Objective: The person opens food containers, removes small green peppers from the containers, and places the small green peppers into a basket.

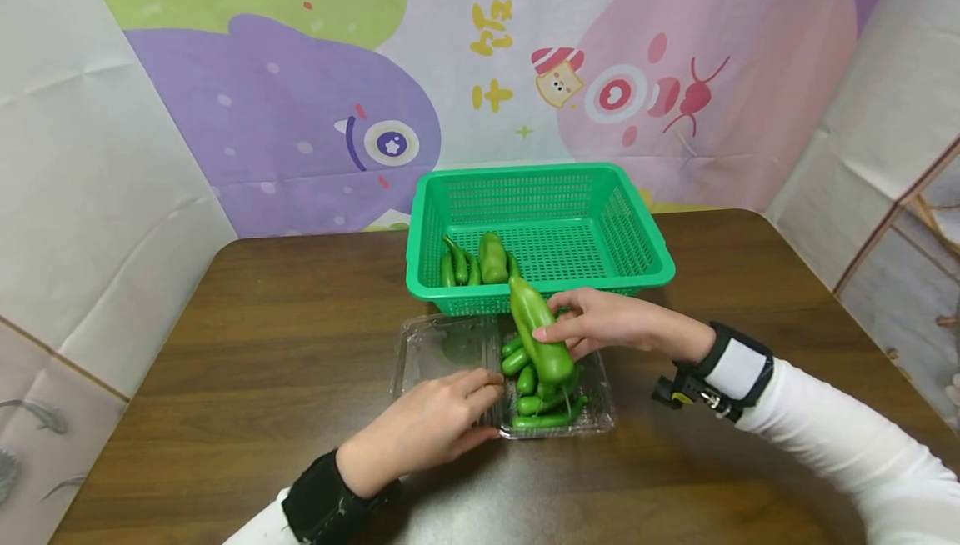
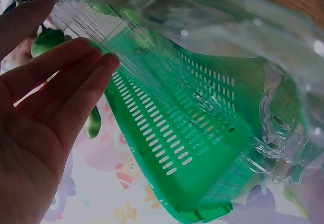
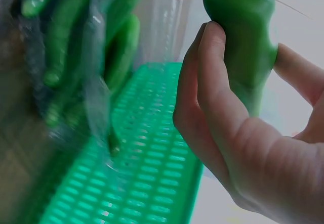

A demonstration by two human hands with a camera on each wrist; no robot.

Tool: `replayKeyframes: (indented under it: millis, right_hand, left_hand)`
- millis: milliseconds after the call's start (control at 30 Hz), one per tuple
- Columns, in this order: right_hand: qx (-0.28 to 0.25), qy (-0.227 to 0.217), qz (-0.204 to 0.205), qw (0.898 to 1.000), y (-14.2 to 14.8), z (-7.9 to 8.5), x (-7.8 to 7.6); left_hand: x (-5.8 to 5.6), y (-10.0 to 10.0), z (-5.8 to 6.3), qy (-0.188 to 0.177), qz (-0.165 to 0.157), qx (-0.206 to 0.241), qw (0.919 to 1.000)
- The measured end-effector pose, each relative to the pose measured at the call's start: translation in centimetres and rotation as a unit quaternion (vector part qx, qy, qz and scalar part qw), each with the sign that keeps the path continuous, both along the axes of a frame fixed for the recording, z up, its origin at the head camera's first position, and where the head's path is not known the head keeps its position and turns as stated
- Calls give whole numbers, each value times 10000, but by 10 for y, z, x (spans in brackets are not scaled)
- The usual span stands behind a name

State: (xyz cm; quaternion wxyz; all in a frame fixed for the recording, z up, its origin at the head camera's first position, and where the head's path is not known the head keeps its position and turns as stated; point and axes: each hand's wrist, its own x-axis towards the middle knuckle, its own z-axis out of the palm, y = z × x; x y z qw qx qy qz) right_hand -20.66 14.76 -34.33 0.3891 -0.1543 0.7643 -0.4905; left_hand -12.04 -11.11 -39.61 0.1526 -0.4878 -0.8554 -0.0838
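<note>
Left fingers (image 2: 93, 85) at edge of clear container (image 2: 212, 37) | green basket (image 2: 187, 193) (slotted) behind | green vegetable (image 2: 46, 41), probably pepper

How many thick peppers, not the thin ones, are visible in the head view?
2. One thick pepper is in the right hand, above the clear container; the other lies in the green basket beside thin peppers. More may be hidden.

one basket (image 1: 562, 249), one box (image 1: 446, 353), at least ten green vegetables (image 1: 531, 316), two hands (image 1: 438, 416)
</note>
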Motion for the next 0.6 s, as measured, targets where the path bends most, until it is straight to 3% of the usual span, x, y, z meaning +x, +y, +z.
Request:
replayKeyframes:
  millis: [600]
  right_hand:
    - [495, 314, -304, 9978, -4, 43, -45]
  left_hand:
    - [0, 0, -1, -28, -19, -12, 10000]
